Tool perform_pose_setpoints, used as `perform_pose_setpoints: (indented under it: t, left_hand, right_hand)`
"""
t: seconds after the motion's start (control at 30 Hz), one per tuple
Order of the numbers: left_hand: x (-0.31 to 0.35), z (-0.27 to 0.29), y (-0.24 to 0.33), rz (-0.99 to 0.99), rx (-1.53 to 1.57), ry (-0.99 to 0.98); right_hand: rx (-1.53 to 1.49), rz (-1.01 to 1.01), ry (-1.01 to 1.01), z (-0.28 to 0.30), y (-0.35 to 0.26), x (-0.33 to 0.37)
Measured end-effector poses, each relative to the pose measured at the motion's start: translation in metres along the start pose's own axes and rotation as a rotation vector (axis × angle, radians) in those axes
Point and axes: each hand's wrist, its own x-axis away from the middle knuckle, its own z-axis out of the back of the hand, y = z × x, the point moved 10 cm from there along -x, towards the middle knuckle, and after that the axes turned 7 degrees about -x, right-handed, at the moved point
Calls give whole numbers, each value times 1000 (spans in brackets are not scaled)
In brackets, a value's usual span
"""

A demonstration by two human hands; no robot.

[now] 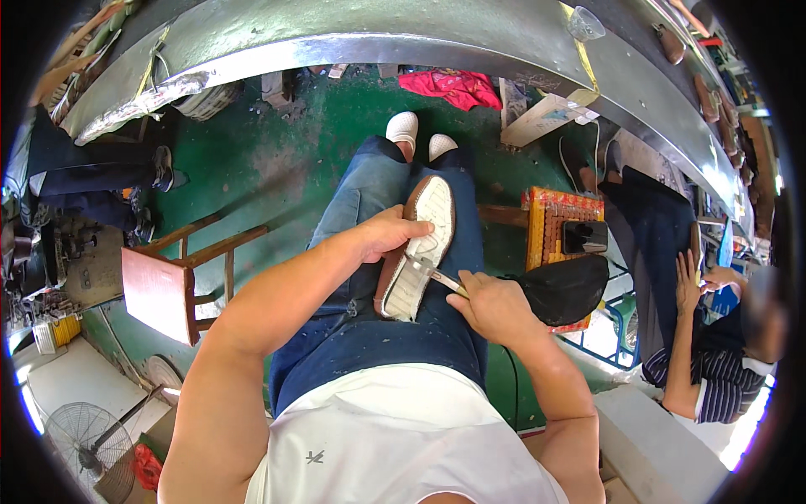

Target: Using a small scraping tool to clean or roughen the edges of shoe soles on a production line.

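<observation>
1. The shoe [435, 208] looks fairly light, with a firm, ridged pale face and a bendier brown side; it seems neither slippery nor fragile. Its side edge, near mid-length, looks the surest hold.
2. It lies across the blue jeans [342, 220], toe toward one o'clock, other end toward seven.
3. The left hand [390, 235] grips it from nine o'clock, thumb on the pale face.
4. The right hand [494, 307], at four o'clock, closes around a metal-headed tool [447, 280] reaching over the shoe; contact is unclear.
</observation>
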Motion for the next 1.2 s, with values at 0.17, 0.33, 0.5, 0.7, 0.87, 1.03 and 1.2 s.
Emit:
perform_pose_setpoints:
  t: [0.17, 0.33, 0.5, 0.7, 0.87, 1.03, 1.2]
  left_hand:
    - [-8, 6, -4, -2, -25, -10]
    - [-6, 9, -13, -56, -228, 158]
    - [20, -13, -23, -323, -38, 10]
    - [9, -4, -35, -322, -65, 104]
    - [20, -7, -20, -333, -250, 189]
    - [32, -7, -34, -398, -641, 249]
    - [28, -8, -53, -374, -394, 232]
  right_hand:
    - [-114, 106, 231, -28, 23, 4]
    - [-375, -194, 82, -41, 45, 27]
    - [-546, -270, -21, -47, 61, 30]
    - [-267, -143, -4, -31, 24, 41]
    - [-163, -154, -43, -46, 14, 47]
    - [-503, -245, -294, -71, 45, 46]
    - [-127, -73, 38, -48, 9, 55]
